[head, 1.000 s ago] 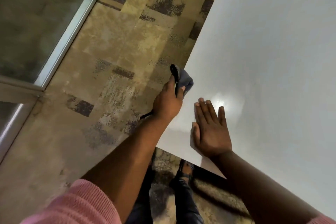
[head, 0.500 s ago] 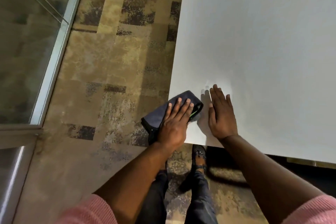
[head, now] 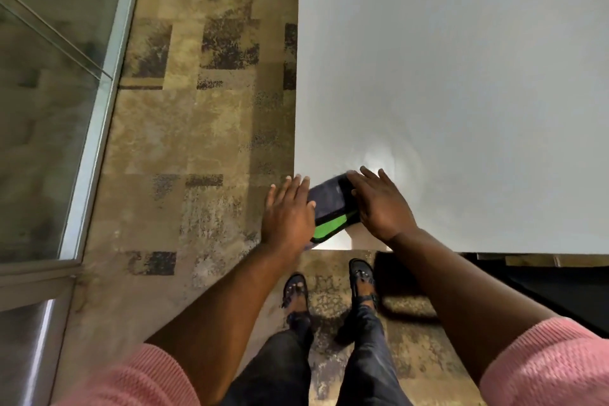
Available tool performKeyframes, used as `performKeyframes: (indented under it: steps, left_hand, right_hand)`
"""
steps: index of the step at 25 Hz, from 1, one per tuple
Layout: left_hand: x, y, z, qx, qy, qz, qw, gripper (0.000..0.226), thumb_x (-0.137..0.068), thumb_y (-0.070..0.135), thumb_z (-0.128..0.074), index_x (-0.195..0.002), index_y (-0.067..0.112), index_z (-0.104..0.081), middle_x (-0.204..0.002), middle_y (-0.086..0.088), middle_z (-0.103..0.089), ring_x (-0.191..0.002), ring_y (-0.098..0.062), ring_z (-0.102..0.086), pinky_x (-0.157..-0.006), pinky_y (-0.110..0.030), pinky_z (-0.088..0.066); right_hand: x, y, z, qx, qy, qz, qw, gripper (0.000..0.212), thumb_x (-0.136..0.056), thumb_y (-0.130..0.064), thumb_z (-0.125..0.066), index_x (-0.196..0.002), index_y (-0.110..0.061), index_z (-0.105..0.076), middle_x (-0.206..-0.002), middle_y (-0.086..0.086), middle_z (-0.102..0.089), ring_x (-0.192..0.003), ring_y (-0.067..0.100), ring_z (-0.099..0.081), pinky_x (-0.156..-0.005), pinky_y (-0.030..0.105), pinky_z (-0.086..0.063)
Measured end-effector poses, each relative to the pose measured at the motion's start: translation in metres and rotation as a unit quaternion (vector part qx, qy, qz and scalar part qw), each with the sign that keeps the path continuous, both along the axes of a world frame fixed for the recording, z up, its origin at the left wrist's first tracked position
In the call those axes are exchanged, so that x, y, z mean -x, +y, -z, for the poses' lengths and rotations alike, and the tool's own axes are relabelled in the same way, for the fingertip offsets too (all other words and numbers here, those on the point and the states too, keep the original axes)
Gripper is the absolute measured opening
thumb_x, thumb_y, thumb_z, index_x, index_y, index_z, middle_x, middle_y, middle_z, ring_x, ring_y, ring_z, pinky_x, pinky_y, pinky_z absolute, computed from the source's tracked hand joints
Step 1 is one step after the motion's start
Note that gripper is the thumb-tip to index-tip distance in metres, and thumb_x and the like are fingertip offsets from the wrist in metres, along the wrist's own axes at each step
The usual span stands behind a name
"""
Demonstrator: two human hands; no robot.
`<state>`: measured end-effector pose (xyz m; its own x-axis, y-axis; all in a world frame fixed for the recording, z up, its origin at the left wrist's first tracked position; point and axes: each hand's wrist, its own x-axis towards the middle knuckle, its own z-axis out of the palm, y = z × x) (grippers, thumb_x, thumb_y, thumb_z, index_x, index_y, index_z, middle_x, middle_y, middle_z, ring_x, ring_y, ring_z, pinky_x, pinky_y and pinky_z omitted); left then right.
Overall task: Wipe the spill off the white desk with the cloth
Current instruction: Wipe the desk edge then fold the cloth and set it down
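The white desk [head: 461,76] fills the upper right of the view, its left edge and near edge meeting in a corner close to the person. On that near-left corner lies 1 dark cloth [head: 331,204] with a green patch, its lower end reaching to the near edge. The right hand [head: 384,208] rests flat on the cloth's right side. A bright glare spot shows on the desk just beyond the cloth. The rest of the top is bare.

Cloth [head: 330,208] seemingly between both flat hands
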<state>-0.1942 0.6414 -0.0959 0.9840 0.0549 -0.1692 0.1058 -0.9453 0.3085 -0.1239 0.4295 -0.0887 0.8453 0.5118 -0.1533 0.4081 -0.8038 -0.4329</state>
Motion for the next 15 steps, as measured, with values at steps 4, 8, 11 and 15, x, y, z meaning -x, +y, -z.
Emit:
performKeyframes:
  steps: [4, 8, 11, 15]
  left_hand:
    - [-0.005, 0.03, -0.001, -0.035, 0.102, -0.031, 0.994, 0.052, -0.106, 0.039, -0.045, -0.154, 0.017, -0.043, -0.153, -0.007, -0.055, -0.138, -0.028, -0.052, -0.111, -0.043, -0.037]
    - [-0.001, 0.033, -0.003, -0.011, 0.151, -0.011, 0.988, 0.049, -0.105, 0.036, -0.047, -0.15, 0.018, -0.047, -0.151, -0.009, -0.055, -0.136, -0.031, -0.053, -0.11, -0.044, -0.038]
    - [-0.006, 0.027, -0.013, -0.012, 0.145, 0.009, 0.989, 0.035, -0.102, 0.034, -0.052, -0.132, 0.019, -0.063, -0.134, -0.01, -0.063, -0.126, -0.031, -0.057, -0.105, -0.044, -0.041]
    - [-0.007, 0.018, -0.028, 0.005, 0.121, 0.026, 0.992, 0.026, -0.1, 0.03, -0.055, -0.12, 0.018, -0.068, -0.122, -0.007, -0.066, -0.118, -0.029, -0.06, -0.102, -0.042, -0.041]
  right_hand:
    - [-0.021, 0.027, 0.003, 0.076, 0.046, -0.062, 0.994, 0.064, -0.098, -0.018, -0.058, -0.159, -0.018, -0.038, -0.165, 0.006, -0.04, -0.157, 0.026, -0.027, -0.128, 0.047, -0.009]
    - [-0.02, 0.028, -0.004, 0.132, 0.054, -0.045, 0.989, 0.053, -0.095, -0.02, -0.055, -0.148, -0.023, -0.052, -0.142, 0.003, -0.057, -0.138, 0.026, -0.049, -0.125, 0.044, -0.012]
    - [-0.008, 0.017, -0.014, 0.17, 0.034, -0.034, 0.984, 0.035, -0.092, -0.024, -0.057, -0.126, -0.023, -0.065, -0.12, 0.002, -0.067, -0.116, 0.026, -0.061, -0.112, 0.037, -0.024]
    - [0.017, -0.001, -0.029, 0.16, 0.011, 0.006, 0.987, 0.024, -0.086, -0.024, -0.061, -0.109, -0.021, -0.069, -0.103, 0.001, -0.072, -0.095, 0.029, -0.065, -0.091, 0.037, -0.033]
